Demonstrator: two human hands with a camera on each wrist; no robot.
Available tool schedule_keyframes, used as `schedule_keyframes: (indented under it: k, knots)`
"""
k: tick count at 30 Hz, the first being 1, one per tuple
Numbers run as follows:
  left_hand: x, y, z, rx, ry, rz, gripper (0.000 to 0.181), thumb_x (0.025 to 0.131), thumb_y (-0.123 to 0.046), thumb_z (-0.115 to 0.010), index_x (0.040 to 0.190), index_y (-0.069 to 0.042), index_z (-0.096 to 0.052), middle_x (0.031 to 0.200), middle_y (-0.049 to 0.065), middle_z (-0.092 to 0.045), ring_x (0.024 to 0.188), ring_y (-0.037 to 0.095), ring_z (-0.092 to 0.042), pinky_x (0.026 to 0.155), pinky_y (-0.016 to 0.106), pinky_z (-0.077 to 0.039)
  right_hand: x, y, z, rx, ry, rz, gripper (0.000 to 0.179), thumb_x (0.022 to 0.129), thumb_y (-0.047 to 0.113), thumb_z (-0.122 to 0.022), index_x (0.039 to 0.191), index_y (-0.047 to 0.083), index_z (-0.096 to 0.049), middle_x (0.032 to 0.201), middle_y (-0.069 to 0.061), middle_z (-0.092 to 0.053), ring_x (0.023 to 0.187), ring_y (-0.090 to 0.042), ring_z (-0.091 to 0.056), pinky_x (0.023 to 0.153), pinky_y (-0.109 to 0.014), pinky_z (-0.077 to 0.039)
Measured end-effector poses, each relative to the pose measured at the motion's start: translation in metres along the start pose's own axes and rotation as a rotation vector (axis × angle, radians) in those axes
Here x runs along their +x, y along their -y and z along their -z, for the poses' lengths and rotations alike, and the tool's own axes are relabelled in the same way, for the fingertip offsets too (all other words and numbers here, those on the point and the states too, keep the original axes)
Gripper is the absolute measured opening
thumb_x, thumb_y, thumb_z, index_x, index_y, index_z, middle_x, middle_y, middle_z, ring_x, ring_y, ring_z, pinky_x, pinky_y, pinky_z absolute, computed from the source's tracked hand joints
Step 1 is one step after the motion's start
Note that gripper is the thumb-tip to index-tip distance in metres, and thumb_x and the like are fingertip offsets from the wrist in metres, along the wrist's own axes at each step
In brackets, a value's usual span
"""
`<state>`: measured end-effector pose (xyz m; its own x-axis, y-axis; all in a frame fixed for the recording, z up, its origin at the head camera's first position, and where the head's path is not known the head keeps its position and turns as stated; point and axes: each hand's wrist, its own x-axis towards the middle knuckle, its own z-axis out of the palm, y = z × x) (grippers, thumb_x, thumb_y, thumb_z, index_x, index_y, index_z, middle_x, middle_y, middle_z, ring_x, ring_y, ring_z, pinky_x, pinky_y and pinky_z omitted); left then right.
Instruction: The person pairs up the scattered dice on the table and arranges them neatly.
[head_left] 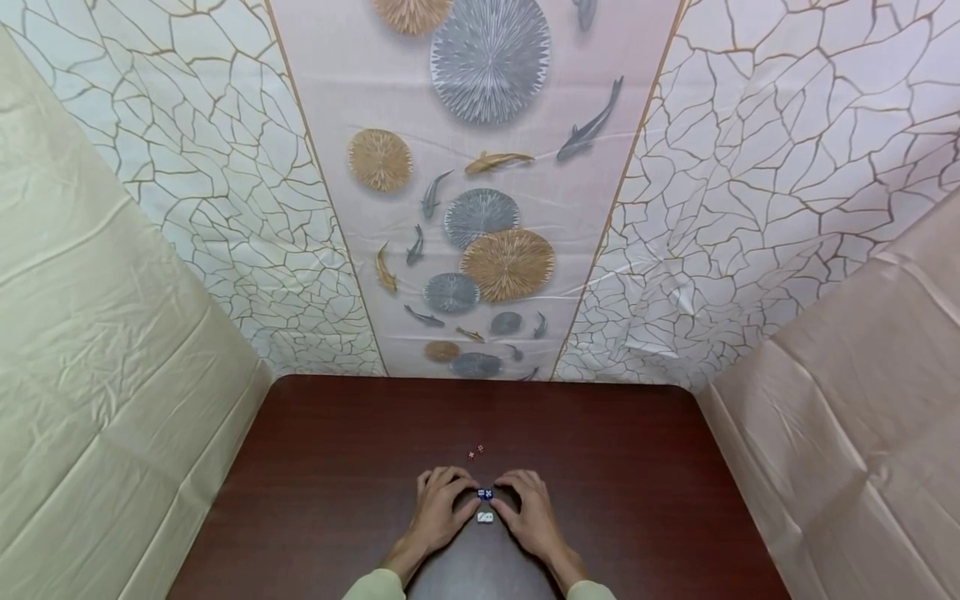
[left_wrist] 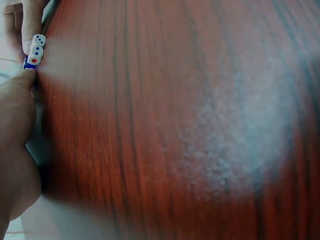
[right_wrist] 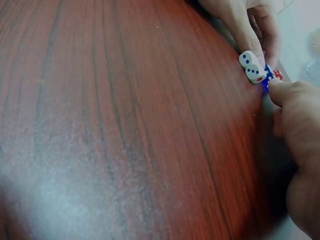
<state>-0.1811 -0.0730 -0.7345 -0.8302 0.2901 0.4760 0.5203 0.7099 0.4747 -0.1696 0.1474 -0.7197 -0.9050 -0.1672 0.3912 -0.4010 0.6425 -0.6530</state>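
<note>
Two blue dice (head_left: 485,494) sit side by side between the two hands in the head view. My left hand (head_left: 441,508) holds the left one, thumb and forefinger brought in around its outer side. From the other side my right hand (head_left: 529,515) grips the right one in the same way. Both wrist views show the thumb tips right at the blue dice, which are partly hidden by fingers and white dice. Two white dice (right_wrist: 252,67) stand together on the near side of the blue pair, with blue pips and one red pip showing.
Beyond the hands, two small red dice (head_left: 476,452) lie slightly apart on the dark reddish-brown wooden table (head_left: 337,433). A patterned cloth (head_left: 480,333) hangs behind the table's far edge. Plain beige cloths (head_left: 825,450) flank both sides.
</note>
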Motion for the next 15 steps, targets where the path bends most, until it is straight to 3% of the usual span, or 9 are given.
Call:
schedule_keyframes:
  k: [5, 9, 15]
  knots:
    - [-0.001, 0.002, -0.002, 0.000, -0.012, -0.006, 0.021, 0.091, -0.027, -0.095, 0.109, -0.026, -0.083, 0.117, -0.009, -0.075, 0.112, 0.017, -0.065, 0.099, 0.051, -0.038, 0.001, -0.001, 0.003, 0.021, -0.077, -0.020, 0.031, 0.087, 0.007, -0.097, 0.114, 0.006, -0.083, 0.116, -0.005, -0.082, 0.115, -0.025, -0.074, 0.101, -0.046, -0.059]
    - [-0.002, 0.005, -0.005, -0.003, -0.028, -0.016, 0.024, 0.090, -0.026, -0.096, 0.109, -0.026, -0.083, 0.117, -0.009, -0.076, 0.113, 0.017, -0.066, 0.100, 0.051, -0.038, 0.006, -0.002, 0.005, 0.005, -0.121, -0.032, 0.029, 0.087, 0.006, -0.096, 0.113, 0.006, -0.083, 0.113, -0.004, -0.082, 0.111, -0.024, -0.074, 0.099, -0.046, -0.058]
    - [-0.003, 0.007, -0.007, -0.030, -0.024, 0.000, 0.024, 0.090, -0.028, -0.095, 0.110, -0.027, -0.083, 0.118, -0.007, -0.076, 0.114, 0.019, -0.067, 0.102, 0.052, -0.038, 0.021, -0.005, 0.011, -0.016, -0.078, -0.025, 0.029, 0.092, 0.006, -0.093, 0.118, 0.003, -0.081, 0.116, -0.008, -0.082, 0.114, -0.029, -0.072, 0.105, -0.057, -0.052]
